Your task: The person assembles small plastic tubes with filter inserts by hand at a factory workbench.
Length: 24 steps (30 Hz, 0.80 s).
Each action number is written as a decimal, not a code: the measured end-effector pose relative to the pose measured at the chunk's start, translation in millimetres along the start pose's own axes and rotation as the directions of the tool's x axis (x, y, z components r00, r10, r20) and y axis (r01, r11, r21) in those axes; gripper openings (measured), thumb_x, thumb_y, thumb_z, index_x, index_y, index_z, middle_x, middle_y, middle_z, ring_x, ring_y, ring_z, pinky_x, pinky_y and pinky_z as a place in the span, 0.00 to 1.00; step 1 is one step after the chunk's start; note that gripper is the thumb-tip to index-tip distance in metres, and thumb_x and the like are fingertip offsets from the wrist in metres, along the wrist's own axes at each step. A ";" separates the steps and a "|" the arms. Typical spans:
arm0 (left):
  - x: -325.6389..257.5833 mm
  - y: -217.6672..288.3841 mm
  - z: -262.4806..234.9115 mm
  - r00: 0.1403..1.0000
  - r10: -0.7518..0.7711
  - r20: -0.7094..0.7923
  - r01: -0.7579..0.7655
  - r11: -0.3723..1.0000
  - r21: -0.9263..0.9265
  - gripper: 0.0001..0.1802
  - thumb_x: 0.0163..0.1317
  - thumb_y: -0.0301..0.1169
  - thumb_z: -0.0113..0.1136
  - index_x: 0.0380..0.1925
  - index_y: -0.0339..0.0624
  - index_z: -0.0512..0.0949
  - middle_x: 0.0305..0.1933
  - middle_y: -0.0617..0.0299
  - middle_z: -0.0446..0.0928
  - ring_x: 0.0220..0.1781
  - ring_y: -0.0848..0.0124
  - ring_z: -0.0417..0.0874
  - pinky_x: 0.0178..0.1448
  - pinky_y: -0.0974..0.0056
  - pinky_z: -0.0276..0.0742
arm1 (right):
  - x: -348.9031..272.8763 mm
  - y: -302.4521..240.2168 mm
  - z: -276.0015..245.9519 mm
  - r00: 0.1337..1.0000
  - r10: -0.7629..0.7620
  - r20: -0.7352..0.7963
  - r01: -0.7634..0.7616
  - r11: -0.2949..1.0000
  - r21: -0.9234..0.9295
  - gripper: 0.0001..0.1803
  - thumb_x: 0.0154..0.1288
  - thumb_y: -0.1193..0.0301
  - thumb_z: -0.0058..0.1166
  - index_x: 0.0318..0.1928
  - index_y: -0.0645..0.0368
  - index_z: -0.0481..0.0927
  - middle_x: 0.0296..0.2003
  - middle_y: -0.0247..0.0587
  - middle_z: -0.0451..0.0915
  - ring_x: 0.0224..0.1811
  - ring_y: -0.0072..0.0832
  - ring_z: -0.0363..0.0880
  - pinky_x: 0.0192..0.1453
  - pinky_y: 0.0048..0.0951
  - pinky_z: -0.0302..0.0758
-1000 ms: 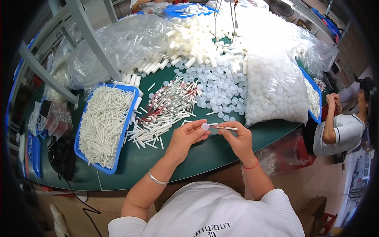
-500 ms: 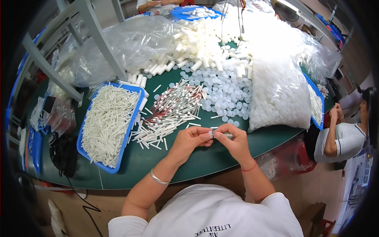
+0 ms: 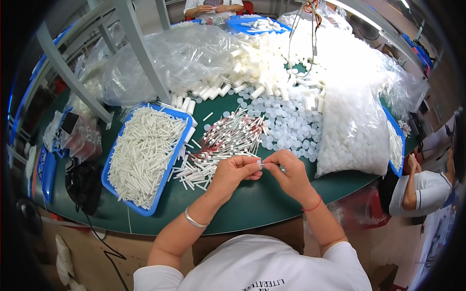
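My left hand [image 3: 236, 175] and my right hand [image 3: 290, 175] meet over the front part of the green table. Thumb and forefinger of the left pinch a small translucent white disc [image 3: 259, 163]. From the right, my other hand's fingertips close on a thin, pale stick-like piece whose end meets the disc; its exact kind is too small to make out. Just beyond my hands lies a loose heap of white sticks with red wires [image 3: 228, 138]. Behind and to the right spread many translucent round discs [image 3: 287, 121], like the pinched one.
At left, a blue tray [image 3: 154, 206] holds many thin white sticks. A bulging clear bag of discs [image 3: 352, 131] stands right. White foam-like cylinders [image 3: 257, 63] pile up behind, near grey metal posts [image 3: 141, 51]. Other people sit at the far side and at right.
The whole view has shifted, so the table's things appear further right. My hands stay together at the disc; the right fingers have changed their hold slightly, and less of the pale piece shows.
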State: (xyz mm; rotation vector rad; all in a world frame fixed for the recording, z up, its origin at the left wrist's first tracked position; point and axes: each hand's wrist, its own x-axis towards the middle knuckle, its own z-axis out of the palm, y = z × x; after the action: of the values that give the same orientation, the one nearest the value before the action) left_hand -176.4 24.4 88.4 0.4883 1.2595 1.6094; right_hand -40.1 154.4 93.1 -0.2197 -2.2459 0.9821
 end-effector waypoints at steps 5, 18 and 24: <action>9.9 -0.5 -1.5 0.985 0.172 -0.016 -0.165 0.966 0.200 0.11 0.58 0.24 0.65 0.41 0.32 0.82 0.38 0.60 0.82 0.35 0.75 0.83 0.42 0.74 0.79 | 11.0 6.5 2.2 0.999 0.054 0.005 -0.054 0.998 0.018 0.02 0.60 0.77 0.59 0.33 0.63 0.80 0.28 0.36 0.79 0.30 0.23 0.76 0.32 0.23 0.71; 109.5 93.0 -7.5 0.667 0.639 0.383 -0.645 0.239 0.726 0.12 0.58 0.34 0.65 0.37 0.38 0.81 0.38 0.55 0.80 0.41 0.63 0.81 0.48 0.64 0.75 | 32.0 45.0 -2.3 0.835 0.532 0.140 -0.496 0.618 0.610 0.08 0.66 0.72 0.57 0.38 0.66 0.80 0.33 0.37 0.82 0.35 0.18 0.79 0.42 0.19 0.74; 225.2 177.9 -96.8 0.768 0.640 -0.008 0.117 -0.128 0.985 0.26 0.58 0.47 0.61 0.43 0.32 0.78 0.47 0.45 0.77 0.53 0.50 0.77 0.58 0.54 0.72 | 21.5 54.5 1.5 0.823 0.548 0.149 -0.538 0.670 0.512 0.08 0.64 0.71 0.59 0.37 0.64 0.82 0.31 0.34 0.83 0.34 0.15 0.78 0.39 0.17 0.72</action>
State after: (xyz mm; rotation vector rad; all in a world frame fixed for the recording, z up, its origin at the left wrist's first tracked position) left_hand -428.2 179.2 154.4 1.4260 3.0086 0.6455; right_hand -63.2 200.3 65.0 -0.6713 -1.8040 1.8787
